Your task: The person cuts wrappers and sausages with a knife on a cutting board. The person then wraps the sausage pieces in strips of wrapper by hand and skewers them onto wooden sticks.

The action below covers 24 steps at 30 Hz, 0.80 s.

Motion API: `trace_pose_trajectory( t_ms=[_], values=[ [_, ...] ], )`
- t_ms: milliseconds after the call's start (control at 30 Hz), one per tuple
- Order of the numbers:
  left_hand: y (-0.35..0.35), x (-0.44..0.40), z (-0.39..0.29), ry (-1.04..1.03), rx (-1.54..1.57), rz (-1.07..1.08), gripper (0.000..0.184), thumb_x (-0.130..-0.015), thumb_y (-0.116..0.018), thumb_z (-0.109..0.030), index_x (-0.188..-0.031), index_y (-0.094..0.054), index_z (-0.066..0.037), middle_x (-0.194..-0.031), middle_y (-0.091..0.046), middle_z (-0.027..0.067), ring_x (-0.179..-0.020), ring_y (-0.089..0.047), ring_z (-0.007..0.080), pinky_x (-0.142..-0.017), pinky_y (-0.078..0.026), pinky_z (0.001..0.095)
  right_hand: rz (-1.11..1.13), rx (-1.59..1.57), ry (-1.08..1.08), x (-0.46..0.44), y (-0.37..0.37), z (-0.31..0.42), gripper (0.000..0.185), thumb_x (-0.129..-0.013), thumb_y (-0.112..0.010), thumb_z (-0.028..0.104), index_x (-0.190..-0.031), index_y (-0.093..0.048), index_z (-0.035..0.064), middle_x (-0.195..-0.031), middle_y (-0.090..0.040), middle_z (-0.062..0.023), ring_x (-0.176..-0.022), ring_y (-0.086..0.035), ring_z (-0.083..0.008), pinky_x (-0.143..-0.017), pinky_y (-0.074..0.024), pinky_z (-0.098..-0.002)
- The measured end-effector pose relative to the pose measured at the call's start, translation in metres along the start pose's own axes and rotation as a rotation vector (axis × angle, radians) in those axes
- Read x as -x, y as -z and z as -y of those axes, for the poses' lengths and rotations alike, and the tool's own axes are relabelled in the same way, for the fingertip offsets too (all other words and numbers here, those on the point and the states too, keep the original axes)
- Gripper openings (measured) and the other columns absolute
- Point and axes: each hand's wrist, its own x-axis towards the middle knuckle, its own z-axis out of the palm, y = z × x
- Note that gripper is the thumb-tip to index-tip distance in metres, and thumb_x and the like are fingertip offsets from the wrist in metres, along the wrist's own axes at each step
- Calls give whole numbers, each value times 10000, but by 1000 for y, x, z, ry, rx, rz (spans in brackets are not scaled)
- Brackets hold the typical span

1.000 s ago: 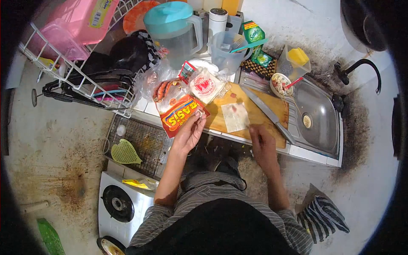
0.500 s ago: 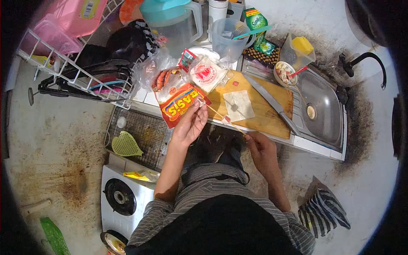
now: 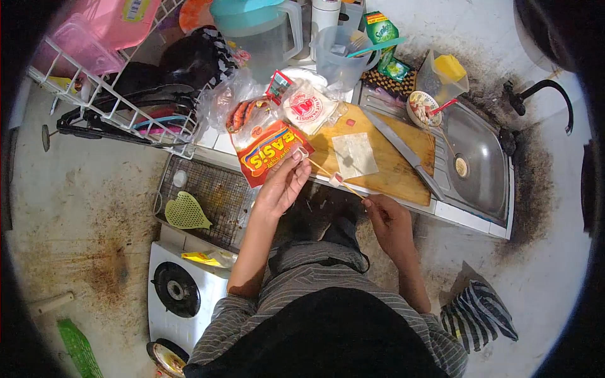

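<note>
A thin wooden skewer (image 3: 321,167) slants between my two hands, in front of the cutting board's near edge. My left hand (image 3: 282,183) pinches a small pale wrapped piece (image 3: 303,153) at the skewer's upper end. Another wrapped piece (image 3: 336,179), white with some red, is threaded midway along. My right hand (image 3: 389,225) has its fingers closed on the lower end. Behind the skewer, a flat square wonton wrapper (image 3: 355,155) lies on the wooden cutting board (image 3: 394,177), with a shadow across it. A long knife (image 3: 403,153) rests on the board to its right.
A red BASIS packet (image 3: 268,157) and a pack of wonton wrappers (image 3: 309,107) lie left of the board. By the steel sink (image 3: 495,183) stands a bowl (image 3: 418,114) with a red spoon. A stove (image 3: 211,293) is at lower left, below a wire dish rack (image 3: 104,94).
</note>
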Motion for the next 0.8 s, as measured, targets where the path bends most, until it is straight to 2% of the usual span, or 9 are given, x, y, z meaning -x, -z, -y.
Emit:
trace_pose_trajectory(
  t_ms=[200, 267, 367, 433, 467, 533, 700, 800],
  values=[
    [-16, 5, 4, -100, -226, -112, 263, -852, -542, -58, -1110, -529, -7, -960, -598, 76, -864, -592, 149, -837, -497, 282, -7, -14, -14, 0, 0, 4, 176, -835, -583, 158, -899, -602, -5, -770, -604, -162, -609, -587, -238, -558, -454, -308],
    [-20, 4, 4, -103, -289, -135, 283, -862, -537, -87, -1138, -511, -33, -974, -585, 39, -881, -578, 139, -853, -489, 274, 21, 14, -34, -1, -2, 7, 174, -835, -583, 157, -899, -602, -3, -779, -606, -164, -623, -596, -246, -565, -459, -311],
    [-19, 4, 8, -123, -299, -112, 263, -861, -539, -89, -1119, -532, -38, -968, -594, 36, -893, -576, 141, -864, -480, 282, -6, -18, -11, -1, -9, 3, 168, -835, -580, 157, -896, -603, 3, -797, -609, -165, -640, -605, -257, -573, -464, -314],
    [-16, 2, 9, -127, -298, -118, 261, -860, -542, -91, -1116, -537, -42, -959, -596, 33, -893, -577, 142, -867, -477, 286, -51, -41, 69, 0, -12, 4, 126, -851, -562, 111, -891, -597, -3, -638, -545, -97, -538, -463, -115, -518, -398, -251],
    [-15, 2, 10, -130, -296, -125, 260, -859, -544, -93, -1114, -542, -46, -950, -598, 30, -893, -577, 143, -870, -475, 290, -50, -40, 69, 0, -13, 4, 126, -851, -562, 111, -891, -597, -3, -638, -545, -97, -538, -463, -115, -518, -398, -251],
    [-15, 2, 11, -131, -295, -120, 254, -859, -544, -95, -1108, -544, -48, -952, -598, 30, -893, -577, 144, -869, -474, 293, -31, -19, 6, 0, -15, 5, 155, -835, -577, 152, -899, -606, 14, -793, -611, -167, -622, -596, -258, -564, -459, -317],
    [-13, 1, 11, -120, -279, -96, 223, -859, -545, -99, -1076, -556, -47, -957, -598, 34, -893, -578, 147, -870, -473, 301, 1, -44, -34, -2, -17, 2, 159, -836, -577, 153, -911, -604, 16, -763, -609, -167, -623, -597, -257, -569, -458, -315],
    [-16, 1, 13, -86, -255, -106, 219, -845, -557, -66, -1063, -562, -40, -967, -595, 29, -877, -571, 123, -866, -462, 260, 15, -21, -53, -4, -17, 3, 161, -839, -573, 151, -912, -601, 11, -747, -605, -165, -627, -595, -252, -580, -457, -311]
  ],
)
